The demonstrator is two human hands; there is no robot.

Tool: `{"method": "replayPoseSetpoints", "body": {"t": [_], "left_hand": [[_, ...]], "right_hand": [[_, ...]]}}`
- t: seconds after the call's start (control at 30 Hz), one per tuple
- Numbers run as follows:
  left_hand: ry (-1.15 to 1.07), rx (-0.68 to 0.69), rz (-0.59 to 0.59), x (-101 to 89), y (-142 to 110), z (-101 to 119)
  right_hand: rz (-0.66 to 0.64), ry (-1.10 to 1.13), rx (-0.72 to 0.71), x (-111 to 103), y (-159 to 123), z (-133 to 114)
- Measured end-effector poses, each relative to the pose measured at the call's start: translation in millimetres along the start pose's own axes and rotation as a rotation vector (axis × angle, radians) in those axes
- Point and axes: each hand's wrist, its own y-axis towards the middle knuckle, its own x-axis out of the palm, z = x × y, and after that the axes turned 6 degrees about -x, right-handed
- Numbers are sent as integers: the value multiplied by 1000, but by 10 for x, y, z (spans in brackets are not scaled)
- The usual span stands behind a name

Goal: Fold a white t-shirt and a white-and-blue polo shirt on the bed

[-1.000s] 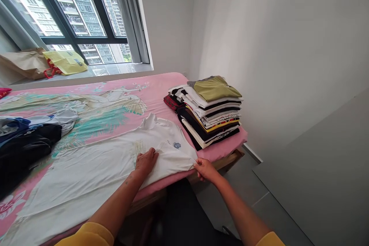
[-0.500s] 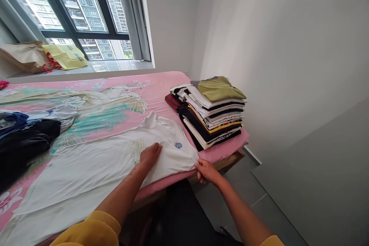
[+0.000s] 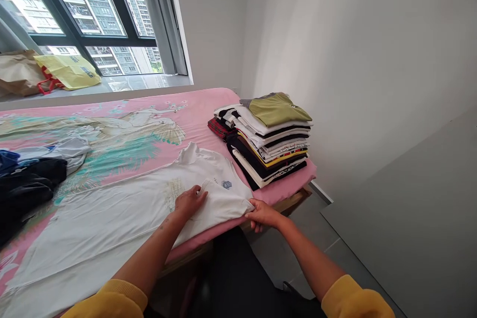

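Observation:
A white T-shirt (image 3: 122, 213) lies spread lengthwise along the near edge of the bed, its collar end toward the clothes pile. It has a small blue emblem and a pale printed patch. My left hand (image 3: 191, 202) rests on the upper part, thumb and fingers pinching the cloth beside the emblem. At the bed's edge my right hand (image 3: 263, 214) is closed on a corner of the same shirt, by the sleeve. The layer between the hands is slightly lifted and creased.
A tall stack of folded clothes (image 3: 272, 146), olive on top, stands on the bed's right corner. Loose dark and blue clothes (image 3: 33, 174) lie at left on the pink patterned sheet (image 3: 201, 109). Paper bags (image 3: 67, 70) sit on the windowsill. A wall rises at right.
The view has shifted slightly to the right. Both hands keep their hold on the shirt, and the right hand has drawn a little toward the left with its corner.

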Motion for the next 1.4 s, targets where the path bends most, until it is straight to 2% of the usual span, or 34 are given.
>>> {"method": "replayPoseSetpoints", "body": {"t": [0.17, 0.4, 0.6, 0.73, 0.8, 0.87, 0.9, 0.97, 1.0, 1.07, 1.2, 1.3, 1.4], "left_hand": [[19, 53, 4, -24, 3, 30], [-10, 35, 18, 21, -4, -1], [-75, 70, 16, -42, 42, -25], [-135, 66, 154, -76, -80, -25], [-148, 149, 201, -68, -190, -4], [-134, 361, 185, -34, -299, 29], [-116, 486, 163, -5, -342, 47], [-59, 669, 119, 69, -391, 72], [-26, 691, 110, 113, -395, 75], [40, 624, 119, 204, -376, 58], [117, 435, 149, 373, -326, -43], [117, 439, 191, 462, -336, -101], [109, 443, 241, 511, -361, -118]], "right_hand": [[18, 44, 14, -22, 33, 20], [36, 48, 43, -90, 19, 73], [251, -160, 14, 48, 42, 49], [402, -270, -22, 83, -83, -22], [550, -367, -101, 120, -179, -101], [670, -475, -253, 207, -250, -212], [691, -527, -348, 271, -263, -273], [636, -621, -531, 420, -231, -376], [584, -678, -602, 495, -186, -405], [479, -810, -660, 619, -55, -395], [330, -1017, -512, 705, 212, -152], [291, -1095, -462, 690, 296, 18], [284, -1132, -444, 695, 302, 61]]}}
